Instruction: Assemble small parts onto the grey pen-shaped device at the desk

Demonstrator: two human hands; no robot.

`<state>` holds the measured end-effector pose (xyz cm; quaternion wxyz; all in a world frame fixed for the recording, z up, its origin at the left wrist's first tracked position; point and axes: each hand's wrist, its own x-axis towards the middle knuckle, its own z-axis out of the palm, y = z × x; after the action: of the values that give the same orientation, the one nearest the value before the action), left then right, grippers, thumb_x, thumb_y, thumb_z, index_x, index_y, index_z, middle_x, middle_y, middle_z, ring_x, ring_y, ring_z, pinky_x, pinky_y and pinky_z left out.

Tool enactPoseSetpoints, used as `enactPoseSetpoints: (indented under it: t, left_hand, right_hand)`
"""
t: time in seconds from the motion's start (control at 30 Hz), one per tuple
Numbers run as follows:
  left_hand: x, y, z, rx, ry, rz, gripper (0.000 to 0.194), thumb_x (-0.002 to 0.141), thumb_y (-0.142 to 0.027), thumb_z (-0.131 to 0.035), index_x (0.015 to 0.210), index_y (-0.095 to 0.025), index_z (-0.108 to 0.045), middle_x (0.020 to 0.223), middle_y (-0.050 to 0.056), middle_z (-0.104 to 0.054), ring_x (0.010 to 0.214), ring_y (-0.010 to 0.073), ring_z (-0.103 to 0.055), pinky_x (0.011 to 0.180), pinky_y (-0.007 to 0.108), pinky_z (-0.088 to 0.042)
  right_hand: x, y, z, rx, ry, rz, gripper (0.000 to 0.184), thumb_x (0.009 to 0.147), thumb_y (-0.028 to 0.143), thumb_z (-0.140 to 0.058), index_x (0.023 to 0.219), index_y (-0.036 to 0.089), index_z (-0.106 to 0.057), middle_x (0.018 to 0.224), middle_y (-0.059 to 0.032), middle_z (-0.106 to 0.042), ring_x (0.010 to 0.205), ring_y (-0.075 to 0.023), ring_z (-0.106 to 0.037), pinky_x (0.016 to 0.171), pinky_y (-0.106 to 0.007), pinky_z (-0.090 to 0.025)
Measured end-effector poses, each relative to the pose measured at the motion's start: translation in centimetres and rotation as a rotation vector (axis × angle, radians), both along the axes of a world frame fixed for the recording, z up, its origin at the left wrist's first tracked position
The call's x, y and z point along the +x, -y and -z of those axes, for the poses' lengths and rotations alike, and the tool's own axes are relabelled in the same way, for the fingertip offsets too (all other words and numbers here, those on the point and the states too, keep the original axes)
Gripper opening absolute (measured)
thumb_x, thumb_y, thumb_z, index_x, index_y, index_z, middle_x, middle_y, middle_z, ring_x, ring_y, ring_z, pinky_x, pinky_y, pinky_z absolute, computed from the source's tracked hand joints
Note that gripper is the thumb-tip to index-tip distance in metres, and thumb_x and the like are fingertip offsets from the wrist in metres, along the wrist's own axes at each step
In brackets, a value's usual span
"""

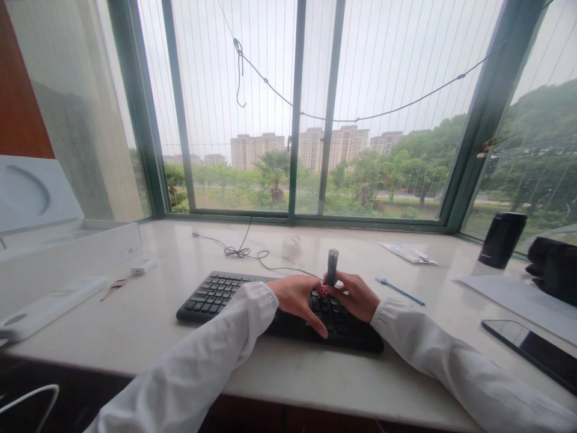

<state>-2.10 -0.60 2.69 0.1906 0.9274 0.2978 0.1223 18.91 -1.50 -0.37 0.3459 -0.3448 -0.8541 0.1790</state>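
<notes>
Although small printing shows on the white, open box's label (128, 251), it is too blurred to read. Over the black plastic keyboard (211, 297), the right hand (354, 294) grasps a dark-grey cylindrical tool (332, 268), roughly upright, pale tip upward. The left hand (293, 296) arches just beside it, thumb spread; whether it grips anything, I cannot tell. Both hands are above the keyboard, on the glossy white worktop (288, 376).
</notes>
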Motion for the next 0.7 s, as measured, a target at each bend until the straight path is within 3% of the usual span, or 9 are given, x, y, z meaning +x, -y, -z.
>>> enactPoseSetpoints:
  t: [0.43,0.7]
  left_hand:
    - [-0.02,-0.27,0.07,-0.021,0.101,0.131,0.07,0.045,-0.054,-0.085,0.102,-0.022,-0.061,0.102,0.002,-0.066,0.098,0.024,-0.06,0.087,0.029,-0.044]
    - [-0.07,0.15,-0.34,-0.028,0.023,0.057,0.07,0.046,-0.058,-0.083,0.098,-0.019,-0.058,0.104,0.004,-0.062,0.095,0.0241,-0.058,0.084,0.03,-0.045]
  right_hand:
    - [-0.16,0.44,-0.17,0.254,0.134,-0.044,0.017,0.094,0.033,-0.044,0.094,0.02,-0.054,0.088,-0.0081,-0.062,0.081,-0.0192,-0.06,0.073,-0.032,-0.055]
    - [-0.25,0.55,-0.27,0.118,0.009,-0.039,0.02,0.094,0.037,-0.045,0.096,0.019,-0.055,0.09,-0.0066,-0.063,0.081,-0.017,-0.063,0.07,-0.029,-0.058]
